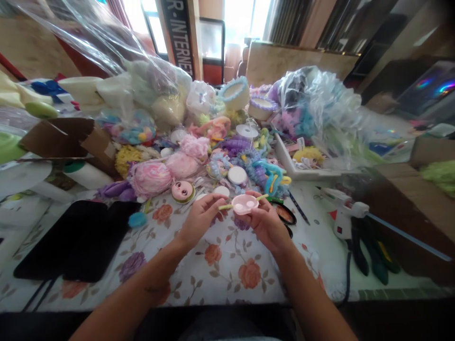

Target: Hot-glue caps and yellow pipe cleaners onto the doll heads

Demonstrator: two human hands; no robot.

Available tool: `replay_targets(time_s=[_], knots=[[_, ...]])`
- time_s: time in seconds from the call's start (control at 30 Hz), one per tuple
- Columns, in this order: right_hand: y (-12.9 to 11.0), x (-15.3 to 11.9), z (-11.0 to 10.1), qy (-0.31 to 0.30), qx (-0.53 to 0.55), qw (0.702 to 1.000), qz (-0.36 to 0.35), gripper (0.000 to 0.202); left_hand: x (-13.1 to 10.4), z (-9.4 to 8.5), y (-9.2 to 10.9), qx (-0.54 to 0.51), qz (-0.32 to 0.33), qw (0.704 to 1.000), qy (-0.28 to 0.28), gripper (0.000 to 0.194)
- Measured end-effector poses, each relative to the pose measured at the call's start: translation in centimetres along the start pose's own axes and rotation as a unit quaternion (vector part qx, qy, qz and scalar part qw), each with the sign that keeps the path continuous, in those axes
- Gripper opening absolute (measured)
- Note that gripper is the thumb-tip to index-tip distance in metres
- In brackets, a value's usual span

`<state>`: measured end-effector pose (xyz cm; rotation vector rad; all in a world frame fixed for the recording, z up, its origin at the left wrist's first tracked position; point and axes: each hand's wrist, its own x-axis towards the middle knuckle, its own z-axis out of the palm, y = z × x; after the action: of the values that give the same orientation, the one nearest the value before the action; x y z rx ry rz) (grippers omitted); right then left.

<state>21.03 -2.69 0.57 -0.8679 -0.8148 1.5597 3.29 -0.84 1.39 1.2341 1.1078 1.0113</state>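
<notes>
A small pale pink cup-like piece (pixel 245 204), hollow side toward me, is in my right hand (pixel 266 218), with a thin yellow-green strip at each side. My left hand (pixel 206 215) pinches the end of the left green strip (pixel 225 207). Both hands are raised over the flowered tablecloth (pixel 213 274). Behind them lie a round doll face (pixel 183 191) with green edging, a white disc (pixel 237 175) and pink yarn balls (pixel 151 177).
At left are black flat panels (pixel 78 237) and a blue cap (pixel 137 219). On the right, a glue gun (pixel 343 218) lies beside green-handled pliers (pixel 377 255), scissors (pixel 286 214) and a pencil (pixel 299 208). A white tray (pixel 289 166) stands behind; yarn and plastic bags fill the back.
</notes>
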Motion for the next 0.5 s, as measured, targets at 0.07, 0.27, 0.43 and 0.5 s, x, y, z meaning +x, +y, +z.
replay_targets(time_s=[0.07, 0.27, 0.43, 0.5], knots=[[0.3, -0.1, 0.2, 0.024, -0.034, 0.998, -0.036, 0.045, -0.1, 0.0, -0.7, -0.063, -0.014, 0.998, 0.005, 0.032], [1.8, -0.7, 1.2, 0.101, -0.201, 0.958, -0.178, 0.042, -1.1, 0.7, -1.7, -0.108, 0.045, 0.993, -0.014, 0.038], [2.9, -1.0, 0.9, 0.147, -0.371, 0.874, -0.276, 0.043, -1.4, 1.0, -2.1, -0.151, 0.040, 0.986, -0.064, 0.046], [3.2, -1.0, 0.8, 0.141, -0.433, 0.835, -0.307, 0.037, -1.4, 0.8, -2.3, -0.173, 0.023, 0.982, -0.069, 0.048]])
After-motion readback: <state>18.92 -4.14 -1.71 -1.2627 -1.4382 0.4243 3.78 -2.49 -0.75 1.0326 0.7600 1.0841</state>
